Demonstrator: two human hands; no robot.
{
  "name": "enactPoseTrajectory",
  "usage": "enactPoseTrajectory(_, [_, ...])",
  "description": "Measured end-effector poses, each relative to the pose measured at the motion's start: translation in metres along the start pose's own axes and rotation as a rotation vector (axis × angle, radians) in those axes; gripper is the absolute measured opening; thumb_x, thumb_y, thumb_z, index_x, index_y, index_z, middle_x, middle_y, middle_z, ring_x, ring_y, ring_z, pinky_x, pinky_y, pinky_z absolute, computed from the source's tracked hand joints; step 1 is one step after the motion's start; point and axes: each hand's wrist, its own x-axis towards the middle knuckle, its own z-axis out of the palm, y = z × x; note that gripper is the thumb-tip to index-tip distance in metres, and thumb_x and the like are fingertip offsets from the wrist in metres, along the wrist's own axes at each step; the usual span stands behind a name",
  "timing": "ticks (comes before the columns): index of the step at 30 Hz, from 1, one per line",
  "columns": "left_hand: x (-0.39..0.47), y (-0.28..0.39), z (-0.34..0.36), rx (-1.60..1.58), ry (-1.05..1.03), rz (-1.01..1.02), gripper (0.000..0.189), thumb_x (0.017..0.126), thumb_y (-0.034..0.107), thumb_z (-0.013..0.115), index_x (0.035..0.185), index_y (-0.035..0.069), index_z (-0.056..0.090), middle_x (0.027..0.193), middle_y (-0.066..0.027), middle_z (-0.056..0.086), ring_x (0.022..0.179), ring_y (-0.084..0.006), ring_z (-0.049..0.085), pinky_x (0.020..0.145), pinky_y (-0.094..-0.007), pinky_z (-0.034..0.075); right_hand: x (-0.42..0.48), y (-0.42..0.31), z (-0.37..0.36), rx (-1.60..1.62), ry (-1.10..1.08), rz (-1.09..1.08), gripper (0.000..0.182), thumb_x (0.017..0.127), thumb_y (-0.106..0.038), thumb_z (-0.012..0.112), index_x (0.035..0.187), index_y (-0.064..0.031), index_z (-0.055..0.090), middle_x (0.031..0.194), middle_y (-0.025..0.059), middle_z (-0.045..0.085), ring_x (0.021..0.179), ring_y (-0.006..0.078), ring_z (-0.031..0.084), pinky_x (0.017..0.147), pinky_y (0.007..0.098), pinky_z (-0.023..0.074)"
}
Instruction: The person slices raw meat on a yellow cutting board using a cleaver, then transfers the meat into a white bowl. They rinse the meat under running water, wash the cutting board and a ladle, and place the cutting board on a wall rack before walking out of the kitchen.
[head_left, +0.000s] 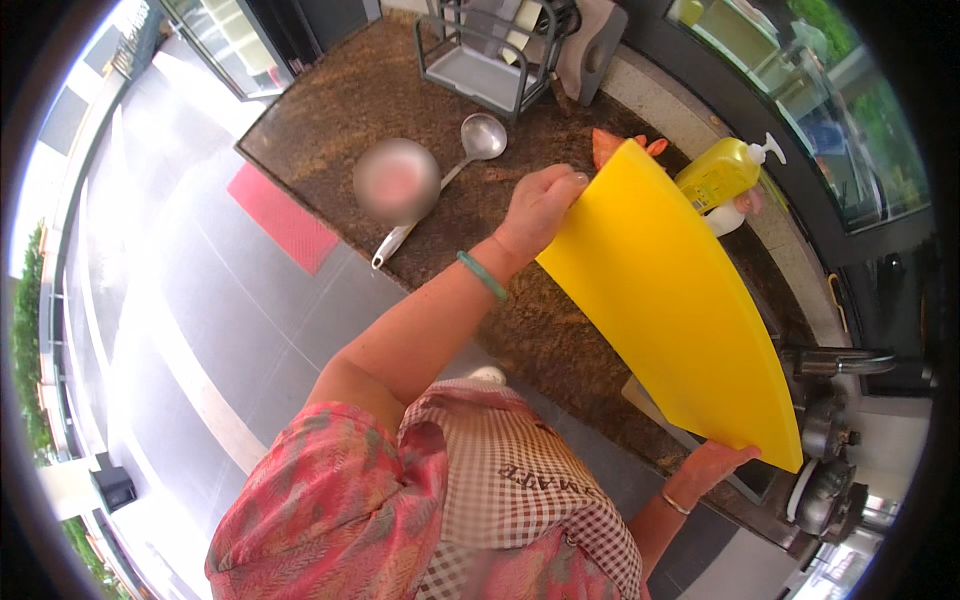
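A large yellow board (667, 300), probably a plastic cutting board, is held up at a slant over the dark stone countertop (315, 135). My left hand (544, 206), with a green bangle on its wrist, grips one end of it. At the opposite end my right hand (718, 459) holds the lower edge, its fingers partly hidden by the board. To the left of my left hand lies a metal ladle (484, 137), partly covered by a blurred round item (397, 181). Orange rubber gloves (606, 148), or something like them, show behind the board's upper corner.
A yellow pump bottle (720, 174) stands near the window side. Beyond it are a faucet (844, 361) and metal pots (825, 499). A wire rack (480, 79) and a grey board (604, 49) stand at the back. A pink mat (281, 217) lies on the floor.
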Motion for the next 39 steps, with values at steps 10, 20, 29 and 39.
enactPoseTrajectory(10, [0.005,-0.001,-0.009,0.200,0.118,-0.046,0.034,0.095,0.033,0.053,0.077,0.005,0.058,0.071,-0.0002,0.051,0.063,-0.0108,0.046,0.057,-0.0313,0.036,-0.022,0.062,-0.036,-0.128,-0.044,0.105,0.070,0.106,-0.053,0.040,0.153,-0.0024,0.032,0.155,0.0157,0.037,0.140,0.0279,0.039,0.118,0.0434,0.0274])
enactPoseTrajectory(20, [-0.013,-0.005,-0.008,0.192,0.074,0.047,0.033,0.097,0.025,0.054,0.070,0.007,0.059,0.067,0.0040,0.051,0.065,-0.0071,0.047,0.057,-0.0282,0.037,-0.022,0.070,-0.021,-0.100,0.135,0.078,0.050,0.107,-0.035,0.043,0.141,0.0013,0.042,0.139,0.0145,0.049,0.125,0.0250,0.047,0.111,0.0412,0.0344])
enactPoseTrajectory(29, [0.083,0.108,-0.047,-0.294,-0.105,0.221,0.028,0.095,0.013,0.057,0.068,0.010,0.050,0.073,0.0045,0.049,0.068,-0.0062,0.042,0.061,-0.0247,0.037,-0.013,-0.033,0.114,-0.156,0.112,-0.249,0.063,0.107,-0.049,0.038,0.154,-0.0077,0.031,0.153,0.0100,0.039,0.137,0.0245,0.041,0.117,0.0421,0.0289])
enactPoseTrajectory(39, [0.274,0.260,-0.190,-0.147,0.053,0.466,0.034,0.094,0.040,0.057,0.076,0.012,0.062,0.071,0.0025,0.054,0.066,-0.0113,0.044,0.065,-0.0330,0.040,0.033,-0.012,0.401,0.421,-0.372,-0.314,0.074,0.102,-0.056,0.046,0.155,-0.0080,0.027,0.159,0.0097,0.032,0.146,0.0264,0.030,0.121,0.0442,0.0226])
